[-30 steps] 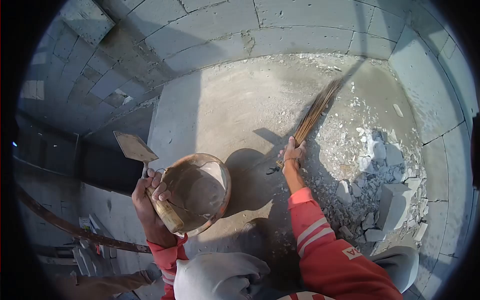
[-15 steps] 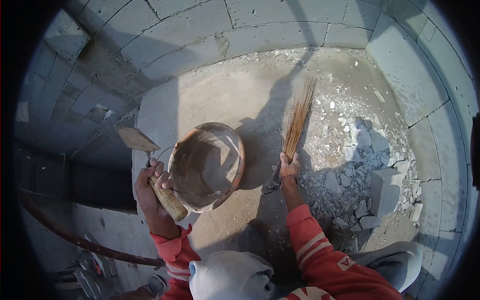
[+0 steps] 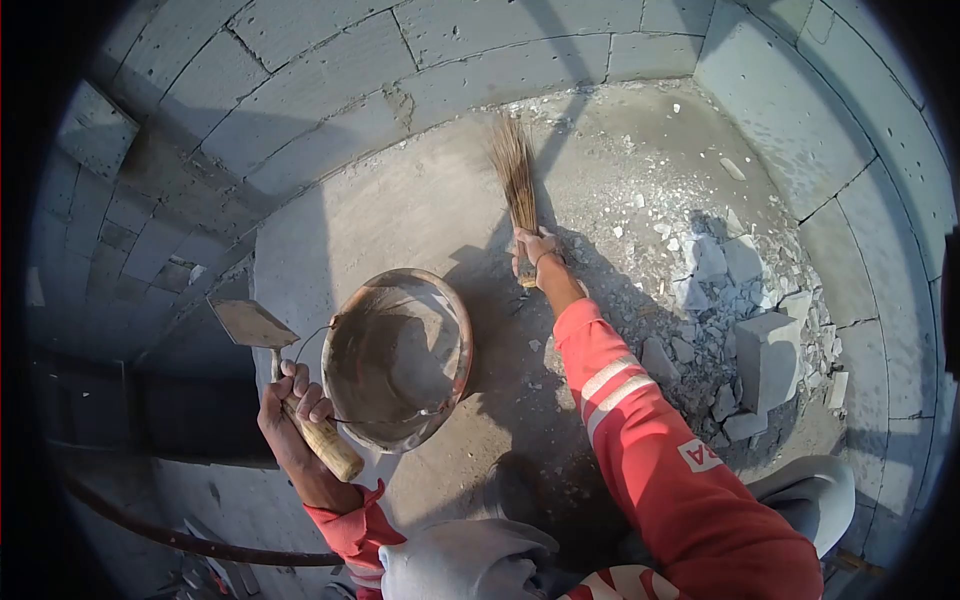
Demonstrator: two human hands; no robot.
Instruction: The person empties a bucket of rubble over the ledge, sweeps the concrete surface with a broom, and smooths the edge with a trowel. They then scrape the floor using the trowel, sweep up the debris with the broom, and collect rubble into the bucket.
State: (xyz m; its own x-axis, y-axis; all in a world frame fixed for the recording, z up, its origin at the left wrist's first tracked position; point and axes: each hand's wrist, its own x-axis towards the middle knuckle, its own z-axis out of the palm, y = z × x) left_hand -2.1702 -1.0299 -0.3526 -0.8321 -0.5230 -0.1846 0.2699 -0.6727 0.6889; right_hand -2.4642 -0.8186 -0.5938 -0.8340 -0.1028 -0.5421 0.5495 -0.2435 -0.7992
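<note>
My left hand [image 3: 292, 405] is closed round the wooden handle of a trowel [image 3: 252, 323], its flat blade pointing up and away from me. Just right of it stands a round bucket [image 3: 398, 360] with a grey, dusty inside; its wire handle runs close by my left fingers, and I cannot tell whether they also hold it. Out ahead, my right hand [image 3: 535, 255] grips a stick broom [image 3: 514, 172] near its bound end. The bristles reach the dusty floor near the base of the far block wall.
Broken block rubble [image 3: 700, 270] and white chips lie on the right, with one larger block [image 3: 768, 362] among them. Block walls [image 3: 520, 60] enclose the far and right sides. A dark opening [image 3: 200, 405] lies at left, with a curved pipe [image 3: 200, 540] below it.
My right hand has swung the broom forward and left, from beside the rubble toward the far wall. The trowel stays in my left hand. The whole view has shifted slightly.
</note>
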